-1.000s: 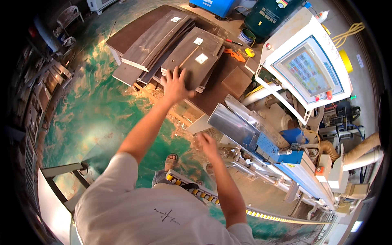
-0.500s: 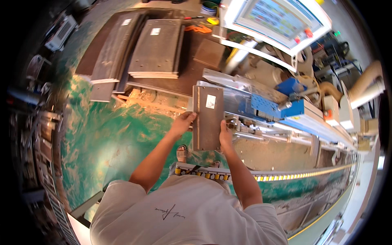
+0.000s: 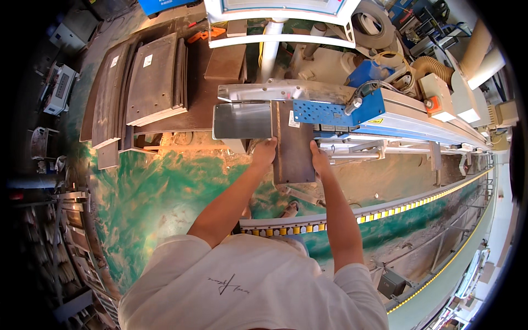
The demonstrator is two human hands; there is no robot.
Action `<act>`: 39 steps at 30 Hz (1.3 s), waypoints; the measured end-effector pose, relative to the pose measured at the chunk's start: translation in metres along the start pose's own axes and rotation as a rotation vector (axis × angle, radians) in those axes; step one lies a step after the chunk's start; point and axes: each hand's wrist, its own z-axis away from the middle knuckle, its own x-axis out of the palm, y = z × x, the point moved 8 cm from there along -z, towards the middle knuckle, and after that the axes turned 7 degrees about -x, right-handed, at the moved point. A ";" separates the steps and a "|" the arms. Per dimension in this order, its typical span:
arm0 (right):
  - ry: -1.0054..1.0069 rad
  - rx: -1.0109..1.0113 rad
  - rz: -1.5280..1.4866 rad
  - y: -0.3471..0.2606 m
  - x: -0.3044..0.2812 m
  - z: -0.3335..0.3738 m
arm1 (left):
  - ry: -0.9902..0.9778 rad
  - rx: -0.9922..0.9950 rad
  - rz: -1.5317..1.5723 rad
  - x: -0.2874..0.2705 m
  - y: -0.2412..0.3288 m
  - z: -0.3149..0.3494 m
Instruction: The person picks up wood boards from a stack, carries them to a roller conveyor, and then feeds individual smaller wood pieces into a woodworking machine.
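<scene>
Between my two hands is a dark brown wooden panel (image 3: 296, 159) with a white label near its far end. My left hand (image 3: 265, 152) grips its left edge, and my right hand (image 3: 319, 157) closes on the right edge. The panel's far end lies over the grey metal infeed plate (image 3: 242, 122) of a long machine. A blue perforated plate (image 3: 316, 113) overlaps the far right corner of the panel, by the label. Some of my fingers are hidden under the panel.
Stacked brown panels (image 3: 155, 82) lie on a low board at the left, with an orange tool (image 3: 206, 34) behind. A control screen's white frame (image 3: 286, 39) stands ahead. A rail with yellow blocks (image 3: 297, 226) runs close before my body, extending right.
I have carried the panel right and forward so its far end reaches the metal plate and blue guard. My view has shifted right; both hands keep their hold.
</scene>
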 end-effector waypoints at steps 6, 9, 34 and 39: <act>-0.076 -0.118 0.097 -0.032 -0.017 0.003 | 0.140 0.017 -0.138 0.012 0.016 0.009; 0.035 -0.263 0.121 -0.025 -0.056 -0.009 | 0.130 -0.029 -0.110 0.053 0.026 0.018; 0.125 -0.121 0.240 0.029 -0.334 -0.075 | -0.001 -0.165 -0.025 0.347 0.049 0.033; 0.575 -0.537 0.359 -0.041 -0.341 -0.010 | -0.165 -0.115 -0.036 0.316 0.056 -0.001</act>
